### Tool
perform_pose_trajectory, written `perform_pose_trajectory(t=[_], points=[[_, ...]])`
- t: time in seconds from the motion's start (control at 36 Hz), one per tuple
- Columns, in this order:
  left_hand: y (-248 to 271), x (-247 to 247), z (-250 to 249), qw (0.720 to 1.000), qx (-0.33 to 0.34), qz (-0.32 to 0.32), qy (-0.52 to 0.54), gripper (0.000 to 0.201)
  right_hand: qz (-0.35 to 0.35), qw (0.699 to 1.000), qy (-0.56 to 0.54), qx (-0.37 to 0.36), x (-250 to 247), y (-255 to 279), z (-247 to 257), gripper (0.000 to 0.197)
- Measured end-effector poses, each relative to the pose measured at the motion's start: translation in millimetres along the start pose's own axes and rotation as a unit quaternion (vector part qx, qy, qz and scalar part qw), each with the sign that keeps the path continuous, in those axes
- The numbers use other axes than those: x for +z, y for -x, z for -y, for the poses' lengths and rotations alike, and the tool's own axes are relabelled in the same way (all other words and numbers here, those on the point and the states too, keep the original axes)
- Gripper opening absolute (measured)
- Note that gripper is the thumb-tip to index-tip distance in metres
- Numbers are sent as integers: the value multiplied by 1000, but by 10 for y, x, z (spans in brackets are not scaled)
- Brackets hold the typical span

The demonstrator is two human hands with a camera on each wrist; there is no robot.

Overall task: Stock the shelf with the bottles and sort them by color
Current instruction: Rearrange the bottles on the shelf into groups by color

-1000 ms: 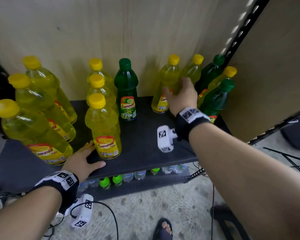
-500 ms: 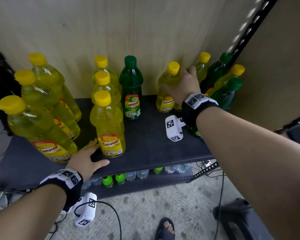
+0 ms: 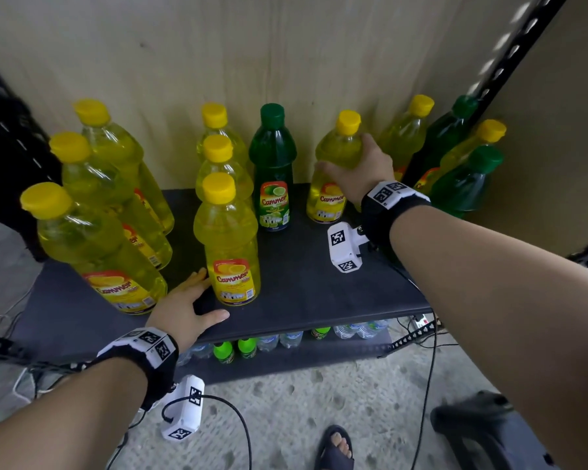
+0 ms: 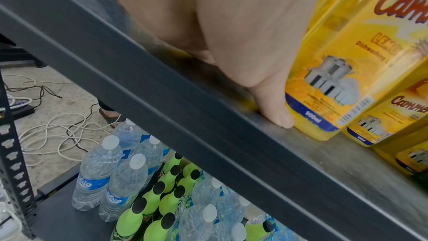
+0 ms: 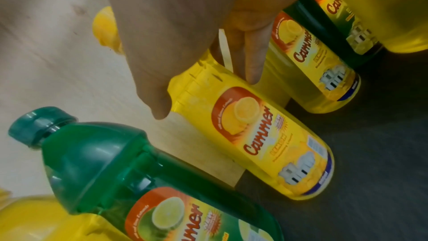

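Dark shelf [image 3: 319,283] | right hand [image 3: 360,171] gripped yellow Cammer bottle [image 3: 333,178] at shoulder — upright, cap up | left hand [image 3: 187,307] flat, fingers relaxed, holding nothing — beside front yellow bottle [image 3: 230,245]

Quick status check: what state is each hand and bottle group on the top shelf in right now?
Right hand: grips a yellow bottle, upright on the shelf.
Left hand: flat on the shelf, holding nothing.
Lone green bottle: upright among yellow ones.
Right-corner bottles: green and yellow mixed.
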State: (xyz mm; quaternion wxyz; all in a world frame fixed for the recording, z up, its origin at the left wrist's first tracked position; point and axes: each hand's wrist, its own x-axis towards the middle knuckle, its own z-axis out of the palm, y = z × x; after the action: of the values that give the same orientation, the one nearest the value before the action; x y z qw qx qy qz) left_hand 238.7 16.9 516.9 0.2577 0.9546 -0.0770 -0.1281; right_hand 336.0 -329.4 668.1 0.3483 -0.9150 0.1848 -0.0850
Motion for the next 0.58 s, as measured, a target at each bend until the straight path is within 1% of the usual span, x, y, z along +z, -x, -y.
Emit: perform_pose_trajectory(t=[0.11,0.42,0.58], points=[[0,1,-6,1000,2,3,1,81,21,1000,-7,2,25,-56,67,92],[32,-15,-59,1000,2,-3,5,80,24,1000,-8,-17,127,-150,91,84],[27,-15,-60,1000,1,-1,-1,80,30,999,11,-38,142,-149,50,87]])
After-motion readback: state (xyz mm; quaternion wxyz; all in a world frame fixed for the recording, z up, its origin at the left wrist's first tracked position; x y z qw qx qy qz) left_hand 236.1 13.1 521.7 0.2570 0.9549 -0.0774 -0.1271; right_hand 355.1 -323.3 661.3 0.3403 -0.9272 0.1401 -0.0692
